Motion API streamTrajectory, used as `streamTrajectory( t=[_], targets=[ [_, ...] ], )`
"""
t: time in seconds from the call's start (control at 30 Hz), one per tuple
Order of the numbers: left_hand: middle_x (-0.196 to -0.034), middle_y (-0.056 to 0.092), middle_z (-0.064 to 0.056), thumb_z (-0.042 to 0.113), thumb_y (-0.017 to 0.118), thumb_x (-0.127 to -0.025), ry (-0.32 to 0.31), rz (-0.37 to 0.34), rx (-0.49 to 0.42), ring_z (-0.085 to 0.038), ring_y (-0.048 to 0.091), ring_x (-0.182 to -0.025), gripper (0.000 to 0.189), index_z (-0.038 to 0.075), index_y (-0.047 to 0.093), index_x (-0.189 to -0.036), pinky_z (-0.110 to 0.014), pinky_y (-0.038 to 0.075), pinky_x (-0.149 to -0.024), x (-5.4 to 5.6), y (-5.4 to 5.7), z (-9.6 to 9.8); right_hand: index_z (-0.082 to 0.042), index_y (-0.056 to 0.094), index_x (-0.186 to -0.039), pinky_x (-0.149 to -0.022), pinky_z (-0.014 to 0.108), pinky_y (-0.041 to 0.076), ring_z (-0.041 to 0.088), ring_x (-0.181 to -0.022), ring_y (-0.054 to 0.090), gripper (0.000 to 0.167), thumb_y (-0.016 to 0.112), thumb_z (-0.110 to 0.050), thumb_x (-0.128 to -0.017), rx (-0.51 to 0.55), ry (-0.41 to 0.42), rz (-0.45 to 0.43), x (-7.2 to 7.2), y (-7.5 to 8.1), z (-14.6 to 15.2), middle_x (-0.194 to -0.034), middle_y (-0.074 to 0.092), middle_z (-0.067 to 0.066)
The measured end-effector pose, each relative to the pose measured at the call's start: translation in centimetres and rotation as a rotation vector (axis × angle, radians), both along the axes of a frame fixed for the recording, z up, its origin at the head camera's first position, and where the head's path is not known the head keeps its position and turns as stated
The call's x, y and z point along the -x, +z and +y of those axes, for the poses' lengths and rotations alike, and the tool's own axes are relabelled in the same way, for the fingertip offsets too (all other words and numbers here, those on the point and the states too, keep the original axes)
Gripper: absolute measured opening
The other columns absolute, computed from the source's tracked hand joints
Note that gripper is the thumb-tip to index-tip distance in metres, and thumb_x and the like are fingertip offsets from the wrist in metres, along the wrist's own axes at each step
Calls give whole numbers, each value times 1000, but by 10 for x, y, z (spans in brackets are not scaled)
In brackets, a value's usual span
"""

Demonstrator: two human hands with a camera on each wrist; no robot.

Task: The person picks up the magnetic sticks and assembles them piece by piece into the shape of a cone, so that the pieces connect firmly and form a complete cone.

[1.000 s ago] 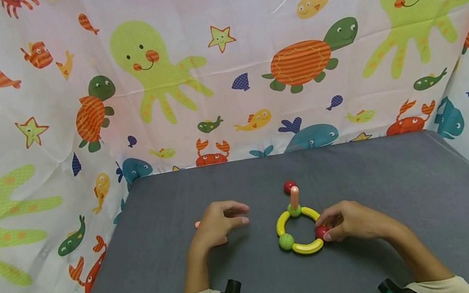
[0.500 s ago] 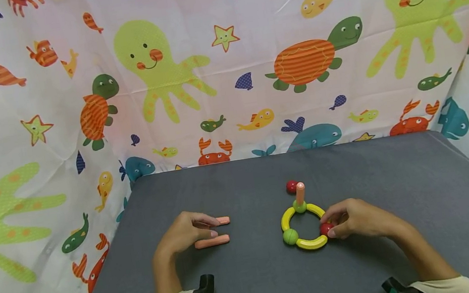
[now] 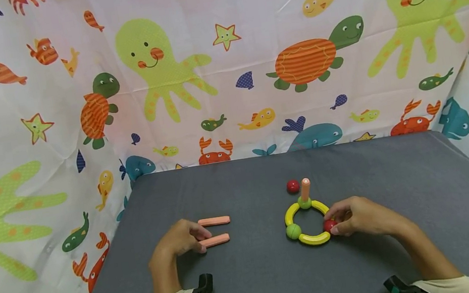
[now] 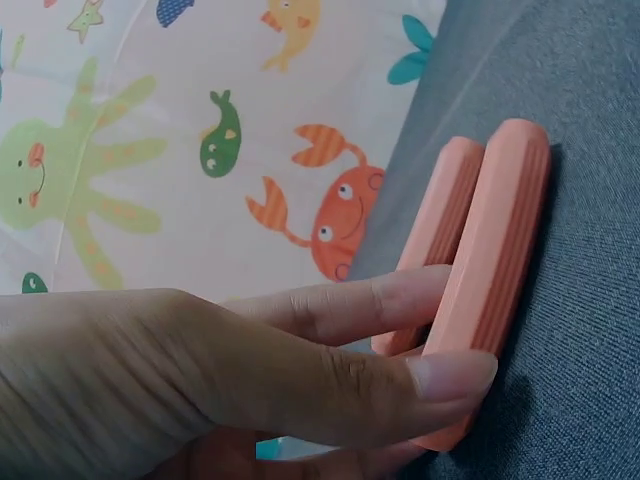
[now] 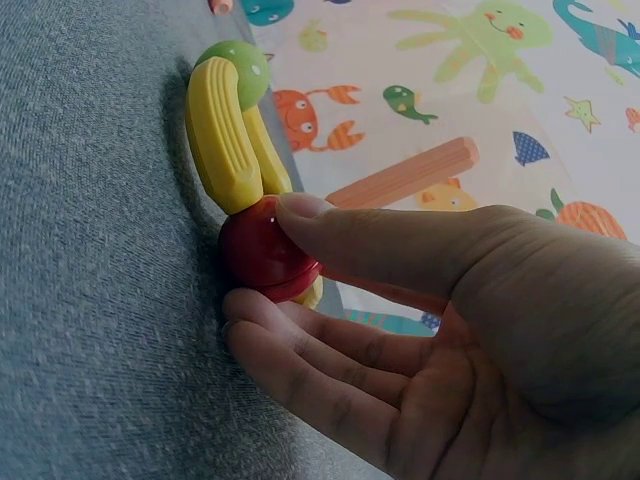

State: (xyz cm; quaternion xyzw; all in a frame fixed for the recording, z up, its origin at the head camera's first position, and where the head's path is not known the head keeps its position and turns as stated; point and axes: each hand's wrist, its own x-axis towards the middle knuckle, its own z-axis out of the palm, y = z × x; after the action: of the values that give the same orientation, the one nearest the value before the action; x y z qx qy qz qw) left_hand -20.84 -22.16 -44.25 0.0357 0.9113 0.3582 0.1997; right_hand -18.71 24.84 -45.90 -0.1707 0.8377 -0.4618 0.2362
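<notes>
My left hand (image 3: 180, 239) pinches the nearer of two salmon-pink ridged sticks (image 3: 217, 240) between thumb and fingers, as the left wrist view shows up close. The other pink stick (image 4: 440, 215) lies just beyond it, parallel. To the right is a ring of curved yellow pieces (image 3: 315, 239) joined by balls. My right hand (image 3: 359, 217) grips the ring's red ball (image 5: 262, 252), thumb on top and fingers beneath. A green ball (image 3: 293, 231) forms the ring's left joint. From the green joint at the back (image 3: 304, 202), a third pink stick (image 3: 305, 188) stands up.
A loose red ball (image 3: 292, 186) lies behind the ring. Grey cloth covers the table (image 3: 262, 282). A white curtain (image 3: 240, 25) printed with sea animals hangs behind and along both sides.
My left hand has moved left and down to the two pink sticks and now pinches the nearer one, slightly tilted. My right hand keeps its hold on the ring's red ball.
</notes>
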Motion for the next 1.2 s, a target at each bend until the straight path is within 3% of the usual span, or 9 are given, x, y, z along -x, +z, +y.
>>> streamTrajectory(
  t=[0.23,0.47,0.6,0.73,0.93,1.2],
  targets=[
    [-103,76,-3,-5,88,-80,-4,-4,36,-21,62,-95,32,5,83,-110,-41,57,-83,-1,0,-2,1,71,-128,-77,34,63,25,-93,65,36,78,-16,-97,-35,-11,-1,1,0,4,-108,71,9],
    [-114,74,-3,-2,83,-85,-29,7,-67,-22,61,-101,29,10,82,-111,-41,53,-86,-2,4,2,-1,72,-127,-74,32,60,21,-89,65,36,78,-20,-97,-72,-11,0,0,4,3,-106,71,7],
    [-115,74,-5,-2,78,-89,-45,89,-142,-24,61,-100,30,12,82,-115,-39,51,-84,1,8,9,-1,71,-129,-73,35,60,20,-87,65,37,76,-21,-98,-68,10,-12,0,5,2,-103,71,7],
    [-108,75,-5,3,78,-93,-57,191,-157,-23,65,-94,26,11,81,-118,-37,53,-81,3,9,20,0,71,-131,-70,37,60,21,-85,66,38,74,-20,-99,-59,31,-23,0,6,1,-99,73,6],
    [-110,75,-4,7,76,-98,-75,256,-209,-22,68,-99,22,11,79,-119,-38,56,-85,6,7,44,0,72,-129,-68,36,59,24,-80,66,35,74,-18,-99,-44,54,-2,-1,4,-1,-94,74,5],
    [-107,75,-3,9,80,-95,-99,313,-277,-19,70,-98,24,12,77,-118,-39,59,-87,9,1,77,0,74,-125,-65,35,58,26,-76,67,31,76,-16,-98,-29,50,7,-3,2,-5,-89,74,7]
  ],
)
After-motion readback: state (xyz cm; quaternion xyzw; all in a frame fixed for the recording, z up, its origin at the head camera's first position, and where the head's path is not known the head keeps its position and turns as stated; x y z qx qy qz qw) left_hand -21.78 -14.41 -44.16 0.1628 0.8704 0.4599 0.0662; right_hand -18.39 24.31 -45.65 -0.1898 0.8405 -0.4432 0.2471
